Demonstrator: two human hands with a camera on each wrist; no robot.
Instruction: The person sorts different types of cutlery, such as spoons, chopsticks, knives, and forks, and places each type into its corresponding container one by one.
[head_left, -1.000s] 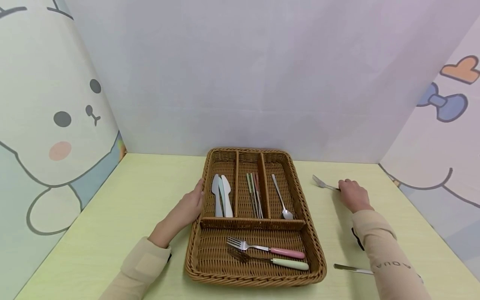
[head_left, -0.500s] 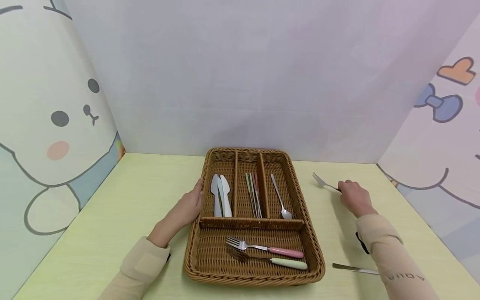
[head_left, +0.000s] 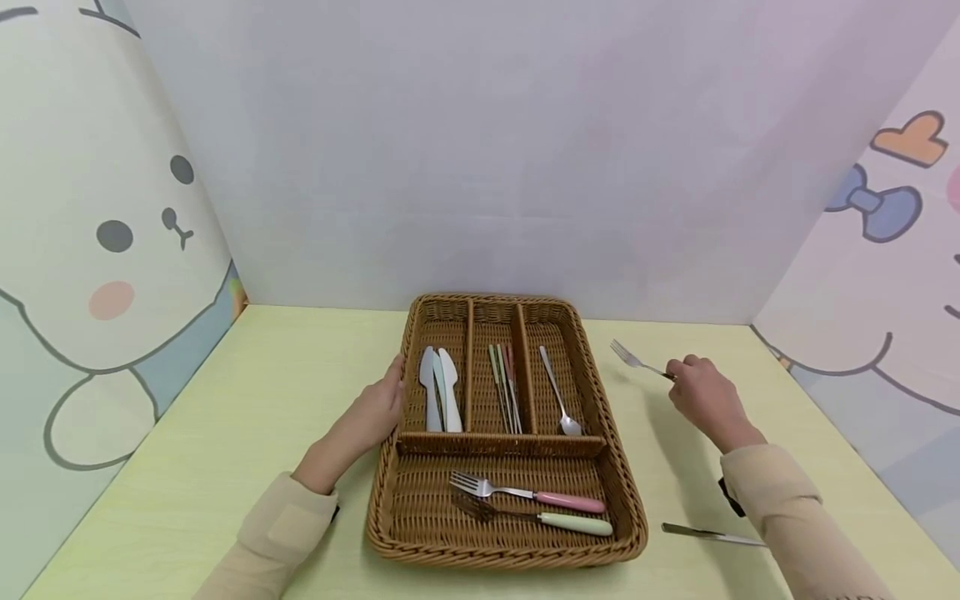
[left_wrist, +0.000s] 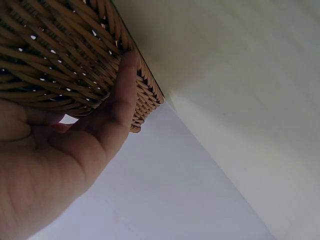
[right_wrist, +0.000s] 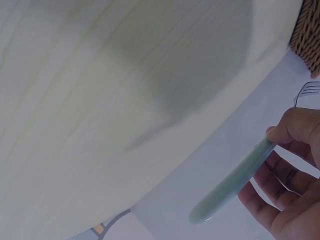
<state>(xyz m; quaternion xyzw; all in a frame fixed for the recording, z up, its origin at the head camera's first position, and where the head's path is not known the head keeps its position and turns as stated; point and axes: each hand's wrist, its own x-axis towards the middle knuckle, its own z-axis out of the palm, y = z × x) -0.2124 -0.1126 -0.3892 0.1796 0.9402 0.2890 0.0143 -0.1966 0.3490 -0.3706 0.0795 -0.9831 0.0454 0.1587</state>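
Note:
My left hand (head_left: 375, 408) holds the left rim of a brown wicker cutlery basket (head_left: 388, 500); in the left wrist view a finger (left_wrist: 125, 87) lies along the woven outer wall (left_wrist: 55, 55). To the right of the basket, my right hand (head_left: 707, 398) pinches a fork (head_left: 633, 360), its tines pointing left and its shadow falling on the table below. The right wrist view shows the fork's pale green handle (right_wrist: 232, 185) between thumb and fingers. Two forks lie in the front compartment, one with a pink handle (head_left: 570, 502), one with a light green handle (head_left: 576, 524).
Behind the basket's cross divider, the left section has several butter knives (head_left: 448, 387), the middle one several thin-handled utensils (head_left: 506, 387), the right one a spoon (head_left: 570, 425). Another metal utensil (head_left: 708, 534) lies near my right forearm. A pale wall (head_left: 495, 167) closes off the table's back.
My right hand has raised the fork off the table and shifted it slightly left. The left hand stays at the basket's rim, and the basket has hardly moved.

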